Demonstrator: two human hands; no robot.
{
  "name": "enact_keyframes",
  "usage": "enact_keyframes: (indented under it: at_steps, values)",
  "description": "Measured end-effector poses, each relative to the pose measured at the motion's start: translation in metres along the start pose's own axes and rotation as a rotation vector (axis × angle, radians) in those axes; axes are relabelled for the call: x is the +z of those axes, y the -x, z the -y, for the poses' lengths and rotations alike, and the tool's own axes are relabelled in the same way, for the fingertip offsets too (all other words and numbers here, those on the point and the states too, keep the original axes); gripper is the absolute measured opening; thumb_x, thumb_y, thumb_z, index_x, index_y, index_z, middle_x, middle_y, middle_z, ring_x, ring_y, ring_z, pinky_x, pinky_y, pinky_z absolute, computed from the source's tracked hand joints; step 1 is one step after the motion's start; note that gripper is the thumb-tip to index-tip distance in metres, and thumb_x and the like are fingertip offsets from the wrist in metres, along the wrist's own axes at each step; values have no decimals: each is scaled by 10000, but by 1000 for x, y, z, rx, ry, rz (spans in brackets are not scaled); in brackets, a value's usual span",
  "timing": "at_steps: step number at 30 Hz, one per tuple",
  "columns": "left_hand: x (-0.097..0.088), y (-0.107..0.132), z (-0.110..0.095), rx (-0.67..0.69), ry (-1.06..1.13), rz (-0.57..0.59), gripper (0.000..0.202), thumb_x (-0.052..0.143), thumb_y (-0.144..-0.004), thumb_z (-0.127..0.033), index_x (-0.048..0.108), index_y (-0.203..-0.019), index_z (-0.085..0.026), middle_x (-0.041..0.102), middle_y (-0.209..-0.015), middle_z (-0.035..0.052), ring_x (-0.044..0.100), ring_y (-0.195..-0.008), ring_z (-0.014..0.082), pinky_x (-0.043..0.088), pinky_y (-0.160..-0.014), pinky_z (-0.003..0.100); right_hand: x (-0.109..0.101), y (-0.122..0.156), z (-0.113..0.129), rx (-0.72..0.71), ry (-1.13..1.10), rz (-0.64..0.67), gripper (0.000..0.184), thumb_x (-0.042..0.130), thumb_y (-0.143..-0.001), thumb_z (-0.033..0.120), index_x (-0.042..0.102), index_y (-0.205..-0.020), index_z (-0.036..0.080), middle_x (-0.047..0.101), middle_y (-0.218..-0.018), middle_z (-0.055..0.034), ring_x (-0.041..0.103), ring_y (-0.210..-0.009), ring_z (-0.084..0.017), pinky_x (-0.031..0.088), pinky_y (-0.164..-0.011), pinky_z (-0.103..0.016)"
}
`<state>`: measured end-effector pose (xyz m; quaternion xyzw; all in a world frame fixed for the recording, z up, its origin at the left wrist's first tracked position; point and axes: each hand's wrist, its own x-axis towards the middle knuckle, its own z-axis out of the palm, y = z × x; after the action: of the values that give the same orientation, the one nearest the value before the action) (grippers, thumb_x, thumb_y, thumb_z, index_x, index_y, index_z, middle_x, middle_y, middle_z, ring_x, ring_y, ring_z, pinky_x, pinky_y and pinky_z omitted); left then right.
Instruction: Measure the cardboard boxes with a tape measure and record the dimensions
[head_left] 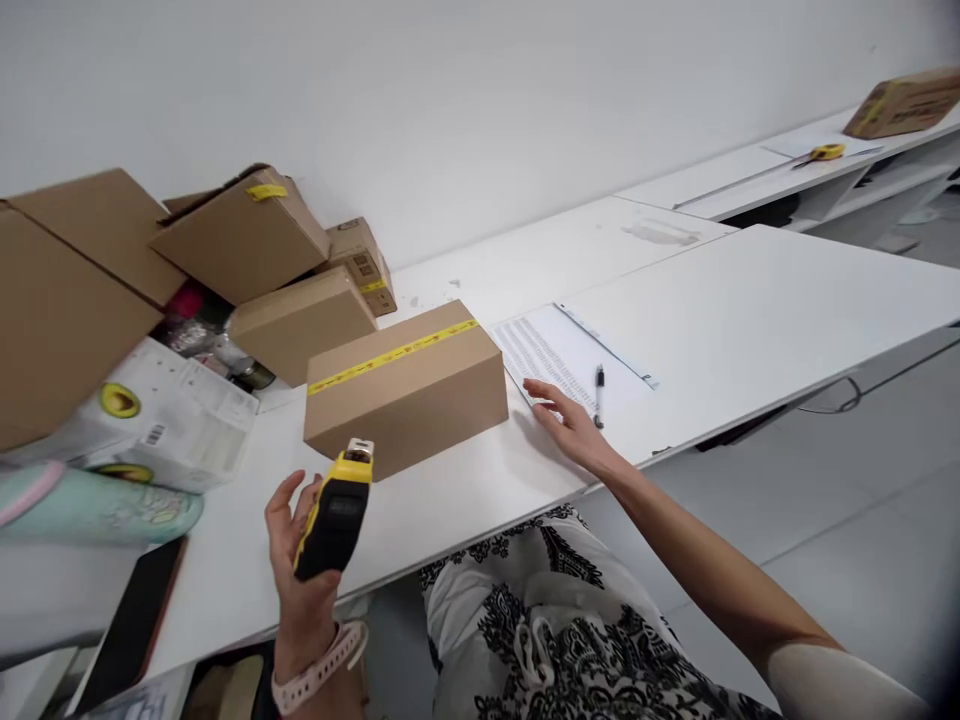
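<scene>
In my left hand (298,545) is a yellow and black tape measure (335,515), held up in front of the box, with its metal end hook showing at the top and the blade drawn in. A closed cardboard box (420,400) with yellow printed tape along its top lies on the white table. My right hand (564,422) hovers with fingers apart, just right of the box and holding nothing. Close by it, a black and clear pen (599,395) rests on a printed sheet of paper (551,350).
More cardboard boxes (247,235) are stacked at the left. A white avocado-print carton (161,420), a mint-green bottle (112,503) and a dark phone (135,620) sit nearer. Far right are another tape measure (827,152) and a box (904,103). The table's front edge (510,525) runs before my lap.
</scene>
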<state>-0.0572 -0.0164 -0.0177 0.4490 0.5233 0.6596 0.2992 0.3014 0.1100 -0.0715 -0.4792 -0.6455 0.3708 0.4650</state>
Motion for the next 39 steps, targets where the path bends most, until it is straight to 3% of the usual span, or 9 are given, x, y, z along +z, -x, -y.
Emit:
enact_keyframes:
  at_steps: [5, 10, 17, 20, 24, 28, 32, 35, 39]
  values:
    - [-11, -31, 11, -25, 185, 58, 1082, 991, -347, -474, 564, -1325, -295, 682, -1009, -2, 663, -888, 169, 520, -769, 213, 29, -24, 4, 35, -138, 160, 636, 541, -920, 442, 416, -1536, 346, 407, -1622, -41, 378, -1490, -316, 328, -1190, -593]
    - [5, -43, 0, -65, 310, 114, 1027, 966, -344, -567, 631, -1268, -267, 733, -964, 19, 710, -877, 213, 550, -828, 286, 26, -21, 32, -61, -205, 262, 658, 526, -948, 517, 363, -1566, 358, 477, -1572, -49, 479, -1406, -316, 443, -1117, -540]
    - [34, -31, -80, -113, 223, 155, 823, 920, -464, -569, 708, -1191, -246, 751, -1104, 60, 721, -952, 293, 599, -818, 377, -20, -11, 88, -14, 77, -21, 588, 512, -936, 613, 549, -1438, 309, 617, -1319, -111, 568, -1172, -314, 525, -912, -466]
    - [50, -35, -91, -136, 191, 179, 624, 861, -580, -561, 735, -1092, -228, 735, -1138, 74, 692, -1033, 323, 601, -837, 426, -25, -12, 84, 69, 44, -101, 562, 523, -916, 614, 607, -1363, 283, 601, -1334, -114, 567, -1157, -307, 495, -962, -490]
    - [67, -44, -94, -167, 44, 184, 564, 853, -603, -496, 727, -1084, -229, 739, -1080, 39, 668, -1059, 279, 576, -870, 355, -14, -11, 66, 41, -91, -188, 657, 578, -880, 597, 498, -1446, 272, 565, -1411, -122, 549, -1192, -310, 469, -1015, -537]
    - [102, -53, -116, -190, -3, 245, 478, 805, -671, -516, 742, -1047, -227, 752, -1106, 39, 663, -1095, 285, 587, -844, 332, -2, -10, 58, -67, -209, -235, 756, 638, -861, 569, 362, -1523, 328, 449, -1537, -104, 483, -1331, -314, 437, -1094, -548]
    - [159, -65, -135, -415, 6, 443, 458, 779, -715, -526, 754, -1067, -233, 773, -1054, 61, 706, -977, 291, 630, -678, 349, 1, -12, 58, -137, -243, -265, 786, 653, -865, 554, 304, -1546, 375, 363, -1603, -77, 409, -1427, -309, 386, -1161, -545]
    - [195, -79, -133, -544, -72, 540, 431, 772, -741, -488, 750, -1065, -206, 774, -999, 79, 710, -831, 243, 630, -610, 336, 0, -14, 56, -173, -255, -258, 805, 672, -863, 525, 294, -1554, 359, 345, -1618, -82, 375, -1462, -296, 360, -1187, -533]
    - [224, -93, -122, -629, -222, 673, 473, 741, -752, -563, 738, -1028, -179, 754, -818, 71, 661, -612, 174, 584, -516, 272, -2, -17, 55, -204, -247, -238, 813, 679, -865, 504, 291, -1563, 347, 362, -1617, -90, 343, -1490, -299, 339, -1198, -544]
